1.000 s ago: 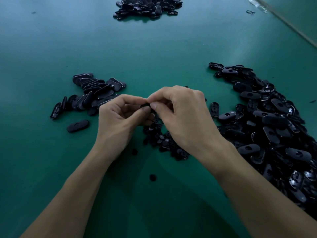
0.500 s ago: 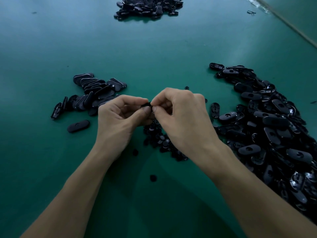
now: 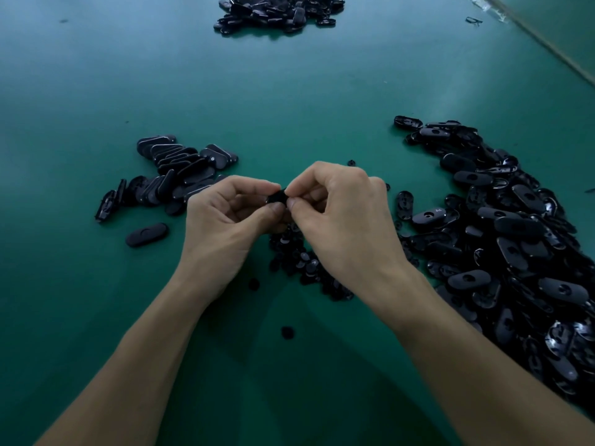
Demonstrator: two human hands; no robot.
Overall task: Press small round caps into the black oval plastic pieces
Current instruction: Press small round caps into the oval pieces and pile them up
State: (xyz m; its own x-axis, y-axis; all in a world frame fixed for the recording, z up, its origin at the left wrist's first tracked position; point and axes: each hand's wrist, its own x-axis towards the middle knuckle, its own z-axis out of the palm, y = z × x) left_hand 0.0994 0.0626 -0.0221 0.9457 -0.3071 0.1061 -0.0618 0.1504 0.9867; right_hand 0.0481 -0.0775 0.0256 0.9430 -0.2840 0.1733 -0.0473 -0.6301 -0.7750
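My left hand [image 3: 225,226] and my right hand [image 3: 347,226] meet above the middle of the green table [image 3: 289,91]. Between their fingertips they pinch one black oval piece [image 3: 277,197], mostly hidden by the fingers. Whether a cap sits in it I cannot tell. Under my right hand lies a small heap of round caps [image 3: 299,259]. A big pile of black oval pieces [image 3: 502,239] covers the right side. A smaller group of oval pieces [image 3: 174,175] lies to the left of my hands.
One oval piece [image 3: 146,235] lies alone at the left. Two loose caps, one [image 3: 287,332] near me and one [image 3: 253,283] by my left wrist, rest on the table. Another pile of black pieces [image 3: 277,11] sits at the far edge. The table's edge [image 3: 547,46] runs across the upper right.
Both hands stay together in the same place. The fingertips have shifted slightly on the black piece, which now shows a little more between them.
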